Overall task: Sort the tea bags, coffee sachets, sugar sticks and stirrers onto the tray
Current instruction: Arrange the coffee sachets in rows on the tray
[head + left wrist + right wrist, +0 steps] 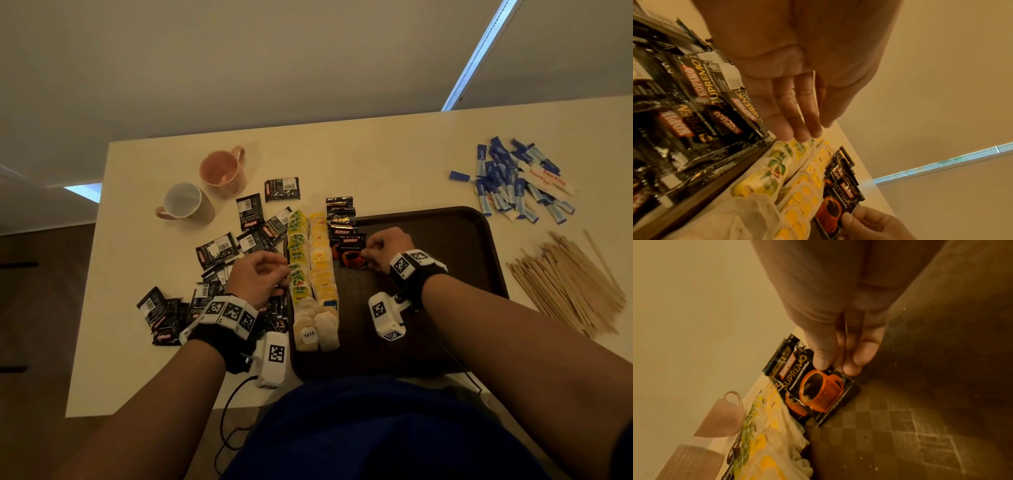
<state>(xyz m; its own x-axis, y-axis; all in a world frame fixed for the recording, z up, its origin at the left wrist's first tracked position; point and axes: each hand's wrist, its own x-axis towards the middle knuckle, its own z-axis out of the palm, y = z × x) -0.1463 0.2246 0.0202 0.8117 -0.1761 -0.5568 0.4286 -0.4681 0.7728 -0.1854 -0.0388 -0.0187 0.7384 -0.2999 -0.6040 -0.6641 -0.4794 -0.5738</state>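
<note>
Your right hand [388,249] pinches a coffee sachet [352,251] by its edge, low over the tray [445,246] beside the tea bags [313,274]. Your left hand [259,277], fingers loosely extended and holding nothing, hovers at the tray's left rim; beyond it lie loose sachets [250,219], and far right the sugar sticks [513,178] and stirrers [568,281].

The dark brown tray [462,240] carries two rows of tea bags [313,274] along its left side and a row of overlapping black coffee sachets [342,222] beside them. Loose coffee sachets [219,250] lie left of the tray; blue sugar sticks [510,181] and wooden stirrers [568,284] lie right.
</note>
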